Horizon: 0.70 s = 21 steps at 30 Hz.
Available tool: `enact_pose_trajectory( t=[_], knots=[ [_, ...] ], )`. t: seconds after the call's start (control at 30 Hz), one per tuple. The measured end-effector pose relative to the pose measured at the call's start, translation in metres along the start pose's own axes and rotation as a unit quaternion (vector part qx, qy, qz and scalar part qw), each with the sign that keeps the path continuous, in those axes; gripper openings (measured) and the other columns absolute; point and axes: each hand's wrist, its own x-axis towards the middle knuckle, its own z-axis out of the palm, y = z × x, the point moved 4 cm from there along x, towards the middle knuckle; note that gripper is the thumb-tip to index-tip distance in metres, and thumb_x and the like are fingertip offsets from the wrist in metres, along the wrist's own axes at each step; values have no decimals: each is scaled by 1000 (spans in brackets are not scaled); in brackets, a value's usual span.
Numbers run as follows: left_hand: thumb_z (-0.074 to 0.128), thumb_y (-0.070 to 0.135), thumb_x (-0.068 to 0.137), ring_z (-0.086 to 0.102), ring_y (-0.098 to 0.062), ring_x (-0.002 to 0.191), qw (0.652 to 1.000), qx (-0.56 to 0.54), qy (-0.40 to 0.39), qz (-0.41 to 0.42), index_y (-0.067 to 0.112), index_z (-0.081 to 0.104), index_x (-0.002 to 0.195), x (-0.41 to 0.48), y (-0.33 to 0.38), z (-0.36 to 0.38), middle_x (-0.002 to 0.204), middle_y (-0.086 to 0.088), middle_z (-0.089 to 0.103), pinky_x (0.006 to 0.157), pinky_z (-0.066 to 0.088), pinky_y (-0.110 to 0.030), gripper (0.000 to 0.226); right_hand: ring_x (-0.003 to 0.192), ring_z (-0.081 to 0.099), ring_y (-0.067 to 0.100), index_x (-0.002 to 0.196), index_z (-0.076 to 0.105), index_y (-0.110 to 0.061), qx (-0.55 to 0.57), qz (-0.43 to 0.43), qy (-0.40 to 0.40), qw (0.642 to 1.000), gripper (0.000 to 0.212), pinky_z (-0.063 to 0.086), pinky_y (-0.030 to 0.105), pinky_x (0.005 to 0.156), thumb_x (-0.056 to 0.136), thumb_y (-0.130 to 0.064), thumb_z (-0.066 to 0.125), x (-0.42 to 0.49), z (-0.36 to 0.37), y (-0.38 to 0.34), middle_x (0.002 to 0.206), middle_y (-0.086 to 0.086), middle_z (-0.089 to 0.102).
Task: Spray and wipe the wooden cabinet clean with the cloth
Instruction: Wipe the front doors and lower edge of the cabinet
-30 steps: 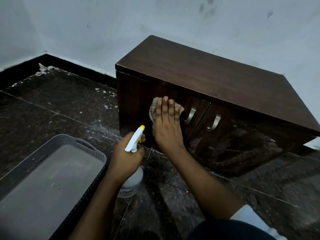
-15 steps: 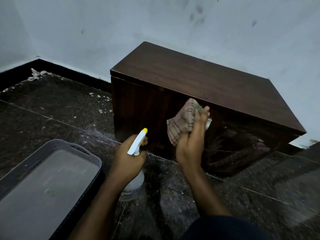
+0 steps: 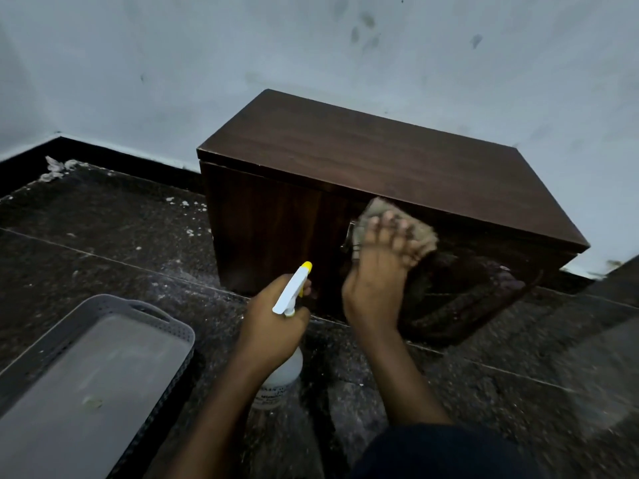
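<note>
A low dark wooden cabinet (image 3: 380, 157) stands on the floor against the white wall, its two doors facing me. My right hand (image 3: 377, 271) presses a checked beige cloth (image 3: 377, 210) flat against the upper part of the right door, fingers spread over it, just right of a metal door handle (image 3: 347, 236). My left hand (image 3: 273, 323) holds a white spray bottle (image 3: 280, 378) by its neck in front of the left door. The bottle's white trigger head with a yellow nozzle (image 3: 294, 288) points up towards the cabinet.
A grey perforated plastic tray (image 3: 152, 323) with handles lies on the floor at the lower left. The dark speckled stone floor (image 3: 103, 236) carries white crumbs and debris near the black skirting (image 3: 121, 157). My dark-clothed knee (image 3: 449, 451) is at the bottom right.
My right hand has carried the cloth from the left door across the handles onto the right door and now presses it flat there. The left hand and bottle have hardly moved.
</note>
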Motion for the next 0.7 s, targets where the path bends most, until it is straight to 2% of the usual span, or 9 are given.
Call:
enact_pose_trajectory(
  t=[0.07, 0.17, 0.2, 0.27, 0.33, 0.47, 0.57, 0.63, 0.7],
  knots=[
    [62, -9, 83, 42, -11, 53, 1000, -1, 1, 8, 25, 67, 95, 1, 3, 4, 70, -13, 57, 52, 37, -23, 36, 157, 3, 40, 157, 28, 5, -61, -23, -47, 997, 78, -4, 48, 128, 84, 1, 53, -12, 25, 3, 167, 25, 15],
    [64, -8, 84, 53, -23, 58, 1000, 9, 1, 19, 24, 68, 96, 2, 5, 8, 81, -18, 66, 54, 41, -27, 35, 158, 3, 38, 158, 23, 4, -93, -33, -58, 993, 78, 0, 47, 129, 84, 0, 48, -37, 45, 25, 168, 25, 12],
    [64, -7, 84, 57, -23, 61, 1000, 14, 4, 23, 25, 68, 96, 3, 4, 9, 83, -16, 68, 55, 42, -24, 35, 158, 2, 37, 159, 22, 4, -97, -39, -67, 992, 79, 0, 46, 129, 84, 0, 49, -47, 49, 30, 169, 24, 10],
    [64, -8, 83, 55, -11, 57, 999, 21, 7, 27, 31, 66, 91, 6, 2, 9, 71, 2, 66, 52, 39, -15, 40, 158, 0, 37, 159, 19, 4, -109, -57, -108, 987, 82, 5, 49, 128, 85, 2, 54, -69, 59, 32, 169, 23, 4],
    [64, -9, 82, 50, -6, 54, 999, 21, 4, 29, 36, 63, 87, 8, 3, 12, 66, 10, 60, 50, 39, -14, 45, 158, -1, 38, 160, 15, 2, -108, -51, -134, 984, 87, 11, 54, 126, 86, 3, 59, -78, 61, 30, 168, 23, 3],
    [63, -9, 80, 45, -6, 52, 999, 7, 9, 41, 43, 61, 82, 14, 8, 21, 63, 11, 55, 50, 36, -15, 52, 157, -7, 38, 161, 7, 1, -52, -12, -66, 996, 81, -2, 51, 128, 90, -7, 46, -18, 47, 15, 169, 23, -1],
    [63, -9, 80, 42, -5, 49, 999, 18, 0, 52, 44, 61, 82, 14, 9, 31, 60, 16, 52, 48, 34, -13, 53, 157, -3, 41, 162, 6, 1, -36, -31, -28, 998, 72, -6, 52, 127, 97, -14, 35, 9, 44, 12, 169, 25, -4],
    [63, -8, 81, 43, -6, 50, 999, 25, -2, 45, 41, 60, 85, 12, 8, 34, 60, 18, 53, 49, 34, -15, 50, 157, 0, 41, 161, 10, 3, -29, -40, -31, 998, 63, 4, 54, 127, 105, -21, 26, -5, 49, 21, 168, 25, 0],
    [64, -8, 81, 46, -5, 51, 999, 30, -3, 43, 40, 59, 84, 11, 5, 33, 60, 21, 54, 50, 35, -14, 48, 156, 11, 42, 158, 15, 5, -32, -30, -61, 997, 62, 25, 58, 123, 102, -16, 32, -31, 55, 27, 166, 26, 10]
  ],
)
